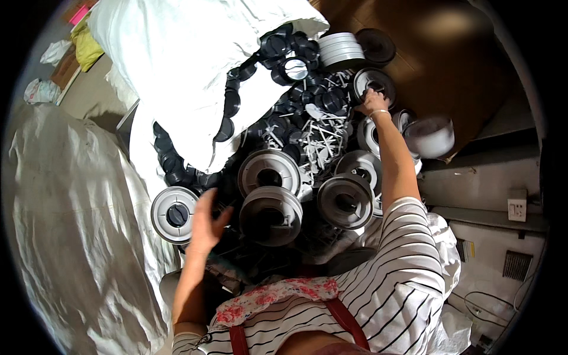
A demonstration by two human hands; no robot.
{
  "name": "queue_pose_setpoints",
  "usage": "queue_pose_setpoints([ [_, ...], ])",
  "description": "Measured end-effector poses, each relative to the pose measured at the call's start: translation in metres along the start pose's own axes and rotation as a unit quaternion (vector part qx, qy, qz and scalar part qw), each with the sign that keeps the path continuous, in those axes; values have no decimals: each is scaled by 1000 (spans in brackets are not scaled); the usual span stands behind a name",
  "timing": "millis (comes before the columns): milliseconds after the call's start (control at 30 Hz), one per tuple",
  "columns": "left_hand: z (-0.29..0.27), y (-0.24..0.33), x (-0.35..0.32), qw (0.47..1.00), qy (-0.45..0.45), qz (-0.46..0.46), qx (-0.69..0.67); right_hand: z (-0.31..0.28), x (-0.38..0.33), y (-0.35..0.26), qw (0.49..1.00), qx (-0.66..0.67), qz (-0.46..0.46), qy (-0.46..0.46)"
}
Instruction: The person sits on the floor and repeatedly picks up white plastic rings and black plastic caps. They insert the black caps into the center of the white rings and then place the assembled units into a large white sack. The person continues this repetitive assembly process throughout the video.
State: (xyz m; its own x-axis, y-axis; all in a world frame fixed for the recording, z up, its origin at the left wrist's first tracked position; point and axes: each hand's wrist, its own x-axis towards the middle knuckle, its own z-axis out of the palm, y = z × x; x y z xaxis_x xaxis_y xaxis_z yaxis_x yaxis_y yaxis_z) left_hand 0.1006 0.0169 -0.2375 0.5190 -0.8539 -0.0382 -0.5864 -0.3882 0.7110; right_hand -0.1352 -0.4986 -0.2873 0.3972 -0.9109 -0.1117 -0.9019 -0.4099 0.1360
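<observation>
Two bare hands are at work among plastic parts. Fingers of the right hand (374,103) bend over the dark centre of a round grey flanged piece (365,77) at the far right of the heap; whether they pinch it or only touch it, I cannot tell. The left hand (207,228) is spread, thumb apart from the fingers and slightly blurred, just beside a grey flanged ring (158,216) whose hub holds one ribbed black cap (177,215).

Four such rings stand out along the near edge, smooth and satiny, with stepped rims: that one, an upper middle ring (248,168), a lower middle ring (251,204) overlapping it, and a right-hand ring (329,201). At least two more lie behind the last, partly covered. Between them spreads a tangle of thin white plastic sticks (322,139), too many to count, mixed with dozens of glossy black round caps (332,100).

Farther out, one stack of white rings (341,50) stands beside one black disc (376,47). One big creased white sack (177,65) lies over the heap, black caps along its edge; its inside is hidden. Pale crinkled sheeting (83,225) fills the left.
</observation>
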Motion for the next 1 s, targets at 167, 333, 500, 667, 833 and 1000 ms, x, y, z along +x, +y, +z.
queue_pose_setpoints([
  [167,24,11,-6,998,-58,-4,0,-20,-38,-25,973,190,-127,23],
  [333,24,14,-13,994,-104,-19,-8,-123,-144,-63,840,304,-389,-226],
  [500,23,23,-8,995,-98,9,9,-131,-28,-52,942,77,-272,183],
  [667,30,11,-1,992,-110,-29,-47,-98,96,-71,917,-207,-222,260],
  [833,31,3,-4,986,-142,-66,-57,-83,76,-87,956,-104,-186,203],
  [1000,40,1,-14,977,-173,-54,-110,-115,-35,-35,952,46,-220,207],
])
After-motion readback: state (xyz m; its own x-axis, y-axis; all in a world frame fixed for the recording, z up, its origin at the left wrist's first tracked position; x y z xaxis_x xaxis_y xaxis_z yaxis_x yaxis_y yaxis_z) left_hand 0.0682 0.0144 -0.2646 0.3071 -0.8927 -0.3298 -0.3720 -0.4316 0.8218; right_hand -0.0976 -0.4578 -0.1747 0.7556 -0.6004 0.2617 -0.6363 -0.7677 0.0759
